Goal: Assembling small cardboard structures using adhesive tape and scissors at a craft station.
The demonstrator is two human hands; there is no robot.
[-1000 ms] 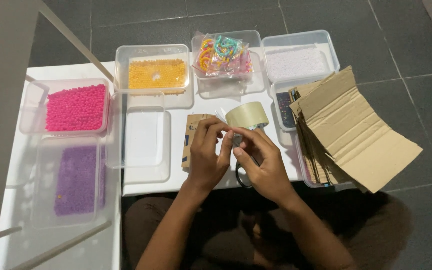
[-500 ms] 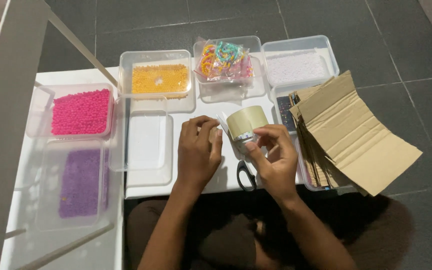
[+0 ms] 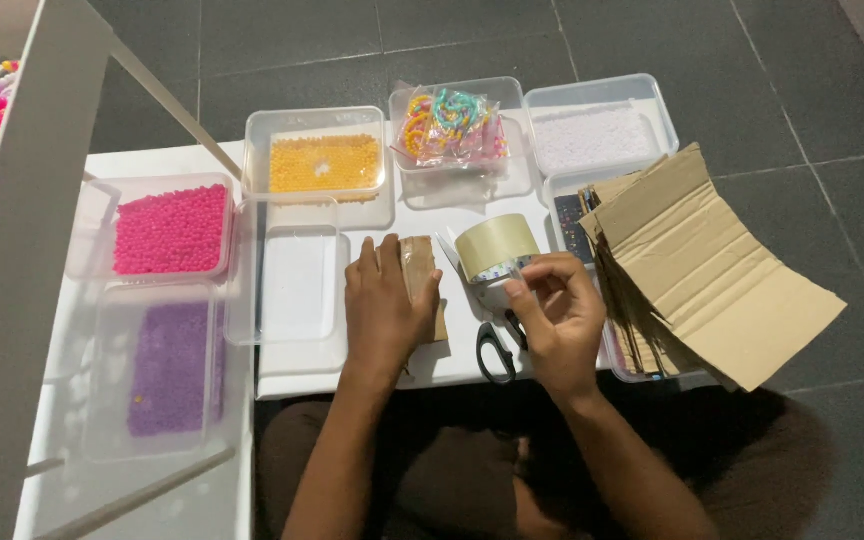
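My left hand [image 3: 384, 310] lies flat, palm down, on a small brown cardboard piece [image 3: 419, 268] on the white table [image 3: 352, 365]. My right hand [image 3: 557, 315] grips a roll of beige tape [image 3: 497, 248], held upright just above the table, with the fingers pinching at its lower edge. Black-handled scissors [image 3: 495, 350] lie on the table under my right hand.
Clear tubs hold pink beads [image 3: 170, 229], purple beads [image 3: 174, 368], orange beads [image 3: 322, 163], a bag of coloured rings [image 3: 449, 125] and white beads [image 3: 592, 135]. An empty clear tub [image 3: 297, 285] sits left of my left hand. Folded cardboard sheets [image 3: 697, 270] stack at the right.
My hands have come apart: the left went from the tape down flat onto the cardboard piece, the right kept the tape roll and shifted slightly right.
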